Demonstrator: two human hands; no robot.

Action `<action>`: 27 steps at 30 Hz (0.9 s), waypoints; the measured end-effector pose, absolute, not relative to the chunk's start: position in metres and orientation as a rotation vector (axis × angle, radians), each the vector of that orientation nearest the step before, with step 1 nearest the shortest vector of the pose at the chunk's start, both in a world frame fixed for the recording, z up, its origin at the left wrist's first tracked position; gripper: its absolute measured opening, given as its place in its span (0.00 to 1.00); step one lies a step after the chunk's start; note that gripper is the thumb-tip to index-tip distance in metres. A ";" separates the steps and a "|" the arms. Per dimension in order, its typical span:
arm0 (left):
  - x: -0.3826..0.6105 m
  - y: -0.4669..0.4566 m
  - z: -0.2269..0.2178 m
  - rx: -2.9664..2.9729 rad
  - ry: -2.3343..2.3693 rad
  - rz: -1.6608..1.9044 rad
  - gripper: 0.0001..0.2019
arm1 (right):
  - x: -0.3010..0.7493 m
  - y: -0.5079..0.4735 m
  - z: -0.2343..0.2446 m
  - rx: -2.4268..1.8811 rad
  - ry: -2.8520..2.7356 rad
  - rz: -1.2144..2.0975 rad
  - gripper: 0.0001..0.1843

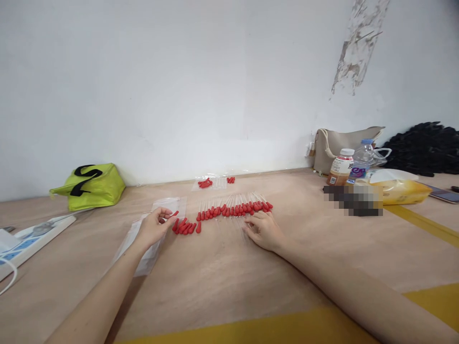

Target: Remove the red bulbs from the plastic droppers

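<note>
My left hand [158,224] pinches a red rubber dropper bulb [175,213] between thumb and fingers. Just right of it lies a small group of loose red bulbs [184,226]. My right hand [263,229] is low over several clear glass tubes [229,230], its thumb and forefinger bent and slightly apart at their right end. Whether the fingertips touch a tube is hard to make out. Beyond both hands stretches a row of droppers [236,209], glass tubes pointing away and red bulbs toward me.
Clear plastic bags [147,260] lie under my left forearm. Farther back, another bag [218,184] has red bulbs by it. A green pouch [95,186] and a power strip [39,243] are at left. Bottles [342,167], a tissue pack [405,188] and a beige bag [324,148] stand right.
</note>
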State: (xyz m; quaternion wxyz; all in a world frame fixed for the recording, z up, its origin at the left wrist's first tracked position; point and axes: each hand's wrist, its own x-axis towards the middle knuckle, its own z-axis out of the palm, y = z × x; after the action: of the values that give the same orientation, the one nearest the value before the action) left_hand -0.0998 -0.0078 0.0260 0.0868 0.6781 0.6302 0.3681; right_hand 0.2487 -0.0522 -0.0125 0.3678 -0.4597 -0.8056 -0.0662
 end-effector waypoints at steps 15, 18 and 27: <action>-0.098 -0.008 0.019 1.965 1.930 1.006 0.16 | 0.251 -0.059 -0.009 -1.109 -2.145 0.010 0.21; -0.093 -0.011 0.027 2.076 2.098 0.966 0.14 | 0.250 -0.057 -0.011 -1.110 -2.082 0.016 0.20; -0.021 -0.003 0.047 2.669 1.859 0.626 0.16 | 0.253 -0.046 -0.016 -1.172 -1.921 0.066 0.16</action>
State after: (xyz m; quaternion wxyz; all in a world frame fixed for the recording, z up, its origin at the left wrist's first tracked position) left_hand -0.0207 -0.0029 0.0471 -0.0853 0.8028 0.5592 0.1882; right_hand 0.2525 -0.0464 -0.0164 0.4306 -0.4697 -0.7702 0.0266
